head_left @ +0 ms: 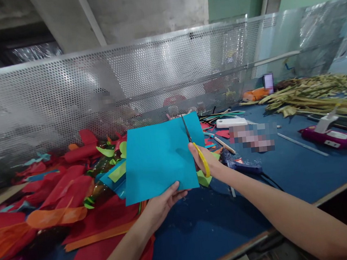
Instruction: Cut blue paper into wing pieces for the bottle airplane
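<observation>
A turquoise sheet (158,160), like felt or card, hangs above the blue table. My left hand (168,198) grips its bottom edge, thumb on top and the other fingers beneath. In my right hand (205,161) is a pair of scissors (201,158) with yellow handles. Their blades point away from me and lie across the sheet near its right side. A cut runs up from the lower edge to the blades, with a narrower strip on the right. Behind the sheet, light green pieces (204,179) stick out on both sides.
Red felt pieces (65,189) and orange ones (56,217) pile up at left. A dark blue glue gun (244,167), a purple glue gun (329,136) and dried husk strips (293,96) lie at right. A perforated metal screen (156,74) stands behind the table (183,231).
</observation>
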Demonstrator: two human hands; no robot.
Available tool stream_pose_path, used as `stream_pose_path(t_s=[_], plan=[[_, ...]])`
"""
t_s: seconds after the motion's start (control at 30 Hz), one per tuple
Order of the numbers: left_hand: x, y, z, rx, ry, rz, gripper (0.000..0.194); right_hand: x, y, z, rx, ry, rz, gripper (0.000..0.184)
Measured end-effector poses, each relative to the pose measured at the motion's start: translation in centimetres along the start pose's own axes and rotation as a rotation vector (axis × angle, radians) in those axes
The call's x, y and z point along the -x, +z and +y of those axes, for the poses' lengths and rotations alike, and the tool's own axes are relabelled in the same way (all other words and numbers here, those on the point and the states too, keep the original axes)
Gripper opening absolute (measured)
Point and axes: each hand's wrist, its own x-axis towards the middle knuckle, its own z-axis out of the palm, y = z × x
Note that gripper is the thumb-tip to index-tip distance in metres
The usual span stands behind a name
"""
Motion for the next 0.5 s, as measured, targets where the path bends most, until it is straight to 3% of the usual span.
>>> stream_pose_path(t_s=[0.5], plan=[[-0.09, -0.21, -0.09, -0.012, 0.006, 0.061, 0.051, -0.14, 0.06, -0.17, 0.05, -0.012, 0.046, 0.044]])
